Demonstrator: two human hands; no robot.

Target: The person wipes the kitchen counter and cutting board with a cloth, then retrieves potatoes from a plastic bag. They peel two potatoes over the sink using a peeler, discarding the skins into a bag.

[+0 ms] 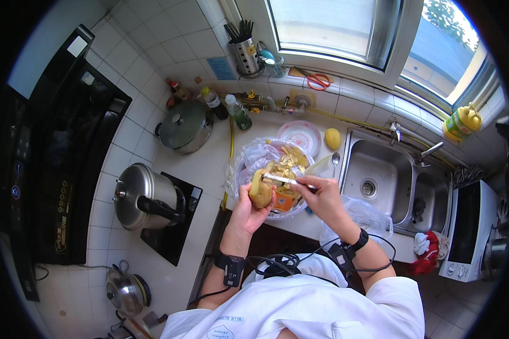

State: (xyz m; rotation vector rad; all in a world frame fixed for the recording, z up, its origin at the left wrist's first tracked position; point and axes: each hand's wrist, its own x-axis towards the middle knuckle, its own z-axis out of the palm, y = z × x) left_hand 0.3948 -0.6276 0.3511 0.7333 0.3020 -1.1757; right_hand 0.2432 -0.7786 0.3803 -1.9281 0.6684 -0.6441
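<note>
My left hand [243, 217] is closed around a partly peeled potato [261, 196], with pale yellow flesh along its upper left and brown skin lower down. In my right hand [324, 196] is a peeler [283, 179], its head touching the top of the potato or just over it. Under both hands lies a clear plastic bag [245, 155], spread open and apparently lining a container whose walls I cannot make out. Potato peelings [292, 158] are heaped inside it. A smooth yellow potato [332, 138] rests on the counter beside a pink-patterned plate [300, 133].
A spoon [335, 159] lies left of the double steel sink [373, 161]. Another clear bag [367, 217] hangs over the counter's front edge. To the left stand a pressure cooker [144, 195] on a black cooktop [178, 240] and a lidded pot [185, 127]. Red-handled scissors [319, 82] lie on the sill.
</note>
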